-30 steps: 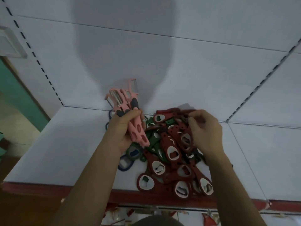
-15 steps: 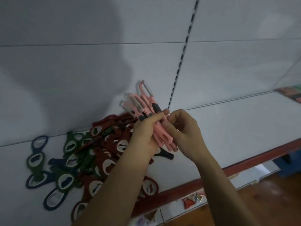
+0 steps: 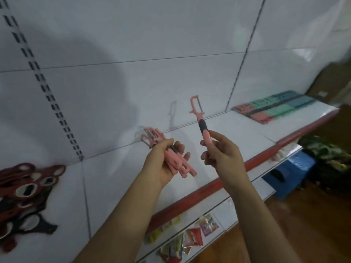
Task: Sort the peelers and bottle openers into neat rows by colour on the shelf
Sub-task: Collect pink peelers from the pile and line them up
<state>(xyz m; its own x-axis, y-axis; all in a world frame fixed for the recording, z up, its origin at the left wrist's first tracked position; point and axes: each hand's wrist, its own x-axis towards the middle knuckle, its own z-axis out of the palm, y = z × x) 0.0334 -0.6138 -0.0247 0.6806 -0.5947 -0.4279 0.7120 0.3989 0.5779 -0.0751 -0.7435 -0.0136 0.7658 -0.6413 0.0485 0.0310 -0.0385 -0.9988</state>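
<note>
Right hand [image 3: 222, 154] pinches one pink peeler [image 3: 203, 127] at the handle end, blade up and clear of the shelf [image 3: 114, 177]; judged: singled out so it can be laid down alone. Left hand [image 3: 157, 164], just beside it, grips the bundle of pink peelers [image 3: 178, 164] round the handles, blades fanned away, probably as the supply. Sorted rows [image 3: 273, 109] lie well beyond the right hand; bottle openers [image 3: 22, 188] are heaped far left of the left hand.
</note>
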